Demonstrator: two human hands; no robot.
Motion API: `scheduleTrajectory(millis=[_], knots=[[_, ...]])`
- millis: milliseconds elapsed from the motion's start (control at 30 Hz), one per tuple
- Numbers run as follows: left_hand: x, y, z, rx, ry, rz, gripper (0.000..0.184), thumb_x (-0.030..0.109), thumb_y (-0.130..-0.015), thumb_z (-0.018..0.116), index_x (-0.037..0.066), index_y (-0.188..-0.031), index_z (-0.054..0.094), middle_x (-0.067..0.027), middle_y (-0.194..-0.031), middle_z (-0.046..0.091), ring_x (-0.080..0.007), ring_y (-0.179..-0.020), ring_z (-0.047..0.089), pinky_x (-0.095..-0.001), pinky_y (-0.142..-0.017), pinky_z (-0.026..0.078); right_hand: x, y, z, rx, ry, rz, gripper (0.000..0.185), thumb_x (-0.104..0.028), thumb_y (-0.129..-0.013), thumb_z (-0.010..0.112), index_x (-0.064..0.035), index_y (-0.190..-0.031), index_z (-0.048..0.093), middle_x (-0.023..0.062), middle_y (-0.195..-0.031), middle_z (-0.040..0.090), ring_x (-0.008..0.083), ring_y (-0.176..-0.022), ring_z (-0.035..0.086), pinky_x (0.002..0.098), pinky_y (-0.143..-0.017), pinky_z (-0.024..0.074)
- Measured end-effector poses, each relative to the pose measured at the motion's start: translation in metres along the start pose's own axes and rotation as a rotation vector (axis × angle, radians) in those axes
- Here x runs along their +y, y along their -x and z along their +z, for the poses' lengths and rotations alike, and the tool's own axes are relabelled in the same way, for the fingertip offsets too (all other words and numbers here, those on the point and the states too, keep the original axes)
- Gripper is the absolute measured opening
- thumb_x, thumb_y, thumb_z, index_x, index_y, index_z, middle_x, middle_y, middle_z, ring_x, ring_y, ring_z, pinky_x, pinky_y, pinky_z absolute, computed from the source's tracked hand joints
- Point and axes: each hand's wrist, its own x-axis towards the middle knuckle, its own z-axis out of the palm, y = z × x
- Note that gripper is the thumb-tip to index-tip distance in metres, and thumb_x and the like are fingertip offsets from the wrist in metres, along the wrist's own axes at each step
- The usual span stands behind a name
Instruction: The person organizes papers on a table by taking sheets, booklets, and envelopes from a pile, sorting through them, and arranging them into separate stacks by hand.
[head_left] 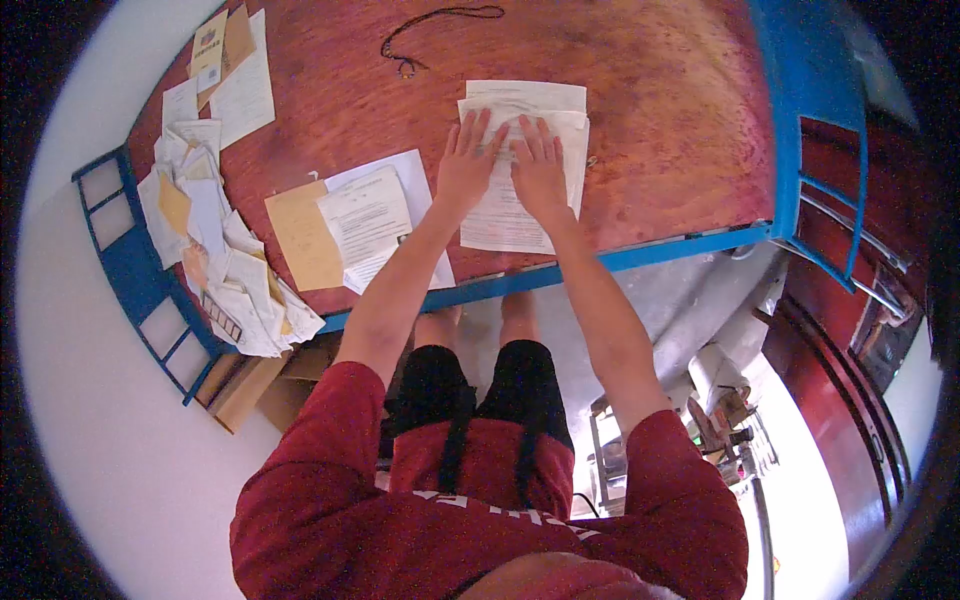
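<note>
Both hands lie flat on a stack of printed papers (510, 225) near the front edge of the reddish wooden board. My left hand (467, 160) rests on the left part of the top sheet, fingers stretched toward the far edge. Beside it, my right hand (538, 168) presses on the right part, its fingers also stretched out. The sheets beneath are slightly out of line, with one edge showing at the far side. To the left lie a printed document (365, 220), a white sheet (420, 175) and a brown envelope (300, 235), overlapping one another.
A heap of crumpled papers (235, 270) runs along the board's left end. Farther back are a yellow booklet (208, 45) and more sheets. A dark beaded cord (440, 14) lies at the far side. Blue metal frames (815, 90) bound the reddish board (680, 130).
</note>
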Motion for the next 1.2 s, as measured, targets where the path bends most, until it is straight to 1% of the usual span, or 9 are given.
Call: scheduleTrajectory(millis=[100,300,433,500,700,900,1033,1133,1200], knots=[[0.008,-0.001,-0.006,-0.008,0.051,-0.04,0.063,0.032,-0.082,0.052,0.009,-0.136,0.029,-0.0161,-0.143,0.021,-0.0358,-0.132,0.018,-0.0469,-0.107,0.018,-0.005,0.0,0.002,0.029,0.029,0.007,0.048,-0.013,-0.079,0.051,-0.0126,-0.127,0.045,0.0058,-0.143,0.025,0.0288,-0.133,0.018,0.0482,-0.107,0.0152],[0.016,-0.006,0.0,-0.002,0.075,-0.213,0.075,0.038,-0.079,0.055,-0.006,-0.133,0.027,-0.0172,-0.143,0.021,-0.0382,-0.131,0.018,-0.0485,-0.106,0.018,-0.016,-0.01,-0.018,0.066,0.035,0.044,0.05,-0.013,-0.079,0.05,-0.0142,-0.129,0.043,0.0096,-0.145,0.018,0.0311,-0.134,0.014,0.0485,-0.108,0.0129],[0.018,-0.001,0.001,0.056,0.065,-0.206,0.069,0.034,-0.081,0.054,-0.002,-0.133,0.029,-0.017,-0.143,0.022,-0.0372,-0.131,0.019,-0.0486,-0.106,0.018,-0.003,-0.016,-0.015,0.058,0.218,-0.065,0.053,-0.011,-0.078,0.05,-0.0146,-0.13,0.042,0.0104,-0.146,0.016,0.032,-0.134,0.012,0.049,-0.108,0.0118],[0.012,-0.001,0.011,0.004,-0.216,0.095,0.062,0.029,-0.082,0.053,0.002,-0.133,0.031,-0.0166,-0.142,0.022,-0.0372,-0.132,0.018,-0.049,-0.106,0.017,0.006,-0.014,-0.009,0.051,0.186,-0.072,0.055,-0.01,-0.078,0.05,-0.0144,-0.131,0.04,0.0098,-0.146,0.016,0.0318,-0.134,0.012,0.049,-0.108,0.012],[0.016,0.0,-0.002,0.003,0.144,-0.025,0.063,0.029,-0.079,0.057,0.004,-0.132,0.035,-0.012,-0.144,0.02,-0.0361,-0.133,0.015,-0.0482,-0.106,0.018,0.015,-0.007,-0.006,0.014,0.121,-0.039,0.059,-0.01,-0.079,0.05,-0.016,-0.135,0.034,0.009,-0.146,0.016,0.032,-0.134,0.013,0.0493,-0.108,0.0127],[0.025,-0.008,0.005,0.054,0.175,-0.162,0.069,0.032,-0.077,0.059,0.002,-0.133,0.032,-0.0124,-0.144,0.02,-0.0351,-0.133,0.012,-0.0477,-0.107,0.017,0.007,0.012,-0.005,0.01,0.059,-0.012,0.06,-0.012,-0.081,0.05,-0.0203,-0.137,0.03,0.0093,-0.146,0.017,0.0325,-0.134,0.013,0.0506,-0.107,0.0142],[0.019,0.004,0.0,0.024,0.18,-0.142,0.07,0.031,-0.077,0.059,0.001,-0.134,0.031,-0.0126,-0.144,0.021,-0.0333,-0.133,0.014,-0.0464,-0.107,0.017,0.013,0.02,0.001,-0.009,0.047,-0.021,0.059,-0.013,-0.082,0.049,-0.0222,-0.137,0.03,0.009,-0.146,0.017,0.0318,-0.134,0.014,0.0519,-0.106,0.015],[0.016,0.031,-0.012,-0.074,0.108,-0.066,0.064,0.026,-0.079,0.058,-0.002,-0.13,0.033,-0.0164,-0.142,0.023,-0.0327,-0.133,0.017,-0.0453,-0.107,0.017,0.003,0.018,0.002,-0.008,0.213,0.022,0.057,-0.012,-0.081,0.051,-0.0191,-0.135,0.034,0.0129,-0.144,0.018,0.0335,-0.133,0.015,0.0527,-0.106,0.0153],[0.015,0.061,-0.028,-0.066,0.247,-0.102,0.054,0.018,-0.079,0.056,-0.005,-0.124,0.038,-0.021,-0.138,0.026,-0.0359,-0.129,0.023,-0.0457,-0.106,0.019,-0.005,0.017,-0.001,0.009,0.15,0.004,0.056,-0.012,-0.079,0.052,-0.0161,-0.133,0.036,0.0152,-0.144,0.018,0.0353,-0.132,0.016,0.0523,-0.106,0.0156]])
